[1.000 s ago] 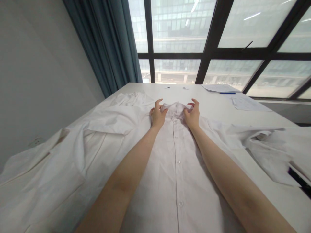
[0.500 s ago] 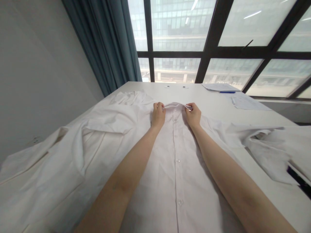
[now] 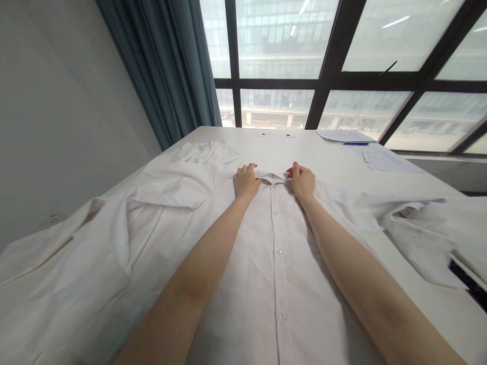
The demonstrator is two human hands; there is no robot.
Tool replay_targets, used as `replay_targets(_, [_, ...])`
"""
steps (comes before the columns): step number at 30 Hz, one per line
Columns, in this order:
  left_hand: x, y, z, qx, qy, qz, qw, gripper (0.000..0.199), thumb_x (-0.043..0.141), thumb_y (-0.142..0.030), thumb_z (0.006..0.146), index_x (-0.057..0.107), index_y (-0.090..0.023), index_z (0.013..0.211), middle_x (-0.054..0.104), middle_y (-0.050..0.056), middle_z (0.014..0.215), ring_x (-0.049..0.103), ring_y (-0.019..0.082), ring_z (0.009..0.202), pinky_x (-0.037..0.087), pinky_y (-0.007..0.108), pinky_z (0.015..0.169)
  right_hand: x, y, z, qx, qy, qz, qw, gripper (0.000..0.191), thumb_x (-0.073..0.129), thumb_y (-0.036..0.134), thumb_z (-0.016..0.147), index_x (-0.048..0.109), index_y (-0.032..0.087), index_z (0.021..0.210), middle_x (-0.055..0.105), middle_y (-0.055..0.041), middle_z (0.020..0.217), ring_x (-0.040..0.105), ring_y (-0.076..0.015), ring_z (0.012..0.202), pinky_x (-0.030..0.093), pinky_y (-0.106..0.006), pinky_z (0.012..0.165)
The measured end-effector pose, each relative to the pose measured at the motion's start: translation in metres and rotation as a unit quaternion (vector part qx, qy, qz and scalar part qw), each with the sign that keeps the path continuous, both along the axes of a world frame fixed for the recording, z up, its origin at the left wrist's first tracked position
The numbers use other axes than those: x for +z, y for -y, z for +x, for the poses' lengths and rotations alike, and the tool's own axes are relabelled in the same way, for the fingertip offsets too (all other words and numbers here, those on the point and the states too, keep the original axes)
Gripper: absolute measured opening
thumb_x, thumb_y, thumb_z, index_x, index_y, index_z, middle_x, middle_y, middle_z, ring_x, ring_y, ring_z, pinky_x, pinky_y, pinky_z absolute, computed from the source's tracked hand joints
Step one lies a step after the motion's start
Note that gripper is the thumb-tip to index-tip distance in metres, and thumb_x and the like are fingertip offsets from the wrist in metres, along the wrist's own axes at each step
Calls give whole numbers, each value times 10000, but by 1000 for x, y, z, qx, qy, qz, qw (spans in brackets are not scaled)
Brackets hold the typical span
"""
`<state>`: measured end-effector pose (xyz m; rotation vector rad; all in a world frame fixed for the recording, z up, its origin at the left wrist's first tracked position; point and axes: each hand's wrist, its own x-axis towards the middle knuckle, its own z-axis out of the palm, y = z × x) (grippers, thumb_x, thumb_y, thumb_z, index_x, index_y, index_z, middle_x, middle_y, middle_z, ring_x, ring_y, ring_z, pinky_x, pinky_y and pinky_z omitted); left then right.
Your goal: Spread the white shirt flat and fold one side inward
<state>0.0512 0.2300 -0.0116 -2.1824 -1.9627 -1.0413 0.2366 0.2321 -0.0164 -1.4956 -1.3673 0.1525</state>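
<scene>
A white button-up shirt (image 3: 255, 263) lies front up before me, its row of clear buttons running down the middle. Its collar (image 3: 272, 178) is at the far end, between my two hands. My left hand (image 3: 246, 182) rests at the collar's left side, fingers apart and the thumb touching the fabric. On the other side, my right hand (image 3: 303, 181) is just above the collar's right end, fingers loosely bent and fingertips apart. The undersides of both hands are hidden.
More white cloth (image 3: 163, 187) lies in folds at the left. A white sleeve (image 3: 422, 238) stretches right, near a dark-edged object (image 3: 467, 284). Papers (image 3: 391, 158) and a blue pen (image 3: 356, 144) lie on the white table (image 3: 232, 134) by the window.
Both hands have loosened from the collar, which has dropped lower and towards me. My left fingers have spread, and my right fingertips have lifted off the collar's end.
</scene>
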Motion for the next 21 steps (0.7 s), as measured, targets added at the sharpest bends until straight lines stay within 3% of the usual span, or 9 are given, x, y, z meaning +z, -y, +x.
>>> replay_targets(4, [2, 6, 3, 18, -29, -10, 999, 260, 598, -177, 823, 645, -240, 1070, 615, 122, 1102, 491, 330, 1126, 361, 480, 962, -2, -3, 3, -44, 50, 13, 998, 387, 403, 382, 919, 697, 211, 733, 679, -71, 676, 611, -246, 726, 432, -367, 747])
replay_targets(8, [2, 8, 4, 18, -21, 3, 1000, 208, 579, -176, 823, 673, -261, 989, 581, 115, 1110, 464, 325, 1149, 337, 480, 997, 0, -3, 2, -2, 93, 46, 995, 243, 481, 241, 820, 711, 206, 893, 692, -81, 892, 571, -264, 927, 414, -400, 875])
replay_targets(14, [1, 5, 3, -73, -19, 12, 997, 350, 616, -127, 792, 636, -288, 1102, 575, 77, 1184, 480, 268, 1207, 361, 412, 1034, 1, 2, -6, 154, 207, 11, 966, 431, 477, 105, 706, 683, 211, 1070, 680, -73, 1069, 534, -278, 1054, 394, -444, 928])
replay_targets(17, [1, 5, 3, -120, -22, -10, 992, 343, 616, -126, 802, 632, -283, 1106, 634, 43, 1180, 532, 241, 1176, 364, 392, 1043, -1, 4, -8, 182, 225, -7, 957, 470, 534, 124, 689, 665, 222, 1129, 687, -71, 1085, 552, -288, 1047, 394, -465, 930])
replay_targets(21, [1, 2, 3, -134, -10, -11, 991, 313, 634, -181, 827, 642, -258, 1130, 675, 31, 1175, 582, 216, 1131, 412, 348, 995, 0, 4, -8, 190, 231, -19, 954, 437, 545, 150, 738, 644, 207, 1160, 677, -90, 1130, 566, -279, 1061, 399, -453, 940])
